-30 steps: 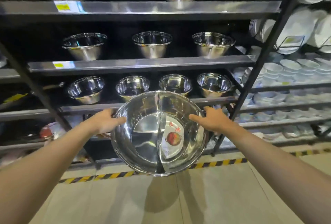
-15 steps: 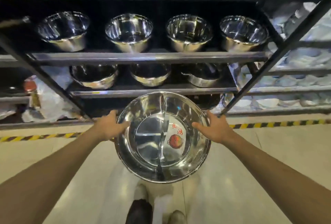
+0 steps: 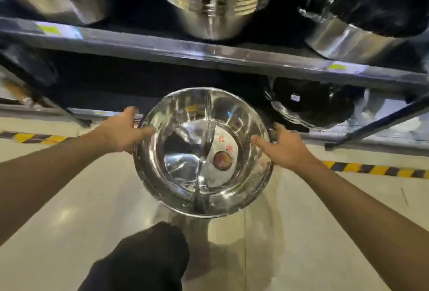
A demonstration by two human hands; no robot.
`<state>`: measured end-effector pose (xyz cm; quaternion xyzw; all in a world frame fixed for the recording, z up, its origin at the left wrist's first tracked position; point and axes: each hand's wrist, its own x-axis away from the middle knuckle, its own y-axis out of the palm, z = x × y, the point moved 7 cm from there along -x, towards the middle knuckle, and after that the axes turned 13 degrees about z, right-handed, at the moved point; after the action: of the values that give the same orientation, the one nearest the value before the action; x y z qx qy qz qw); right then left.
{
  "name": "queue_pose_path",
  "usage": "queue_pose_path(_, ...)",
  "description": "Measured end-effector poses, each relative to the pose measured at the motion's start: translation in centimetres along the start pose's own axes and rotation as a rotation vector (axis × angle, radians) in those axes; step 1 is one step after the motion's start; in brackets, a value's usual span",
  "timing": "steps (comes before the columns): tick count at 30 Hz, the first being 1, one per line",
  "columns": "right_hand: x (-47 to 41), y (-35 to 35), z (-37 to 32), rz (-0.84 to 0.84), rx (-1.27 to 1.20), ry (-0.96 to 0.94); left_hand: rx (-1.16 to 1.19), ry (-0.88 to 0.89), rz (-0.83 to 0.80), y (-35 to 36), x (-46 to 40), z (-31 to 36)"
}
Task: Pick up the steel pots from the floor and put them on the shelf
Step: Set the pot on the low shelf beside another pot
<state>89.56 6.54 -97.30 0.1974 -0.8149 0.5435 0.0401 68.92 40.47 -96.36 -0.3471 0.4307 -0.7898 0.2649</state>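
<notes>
I hold a wide steel pot (image 3: 185, 167) with a centre divider and a round red label inside, tilted toward me just in front of the lowest shelf opening. My left hand (image 3: 123, 131) grips its left rim and handle. My right hand (image 3: 284, 147) grips the right rim. The pot hangs above the floor, its far edge at the dark gap under the steel shelf board (image 3: 209, 54). Another steel pot (image 3: 311, 104) sits in that bottom level to the right.
Three steel pots stand on the shelf above, the middle one (image 3: 213, 4) largest in view. A black slanted frame bar (image 3: 380, 121) crosses at right. Yellow-black tape (image 3: 376, 170) marks the pale floor. My dark trouser knee (image 3: 144, 258) is below the pot.
I have crouched and moved closer; the shelves now loom much larger and higher. The pot has been lowered toward the bottom shelf level, both hands still gripping it.
</notes>
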Motion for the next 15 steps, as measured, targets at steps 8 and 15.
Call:
queue_pose_path(8,-13.3,8.4,2.1,0.157,-0.005,-0.036,0.166,0.061,0.172,8.1,-12.8,0.3)
queue_pose_path(15,-19.1,11.1,3.4,0.267,-0.078,-0.080,0.221,0.134,0.271,12.4,-18.7,1.5)
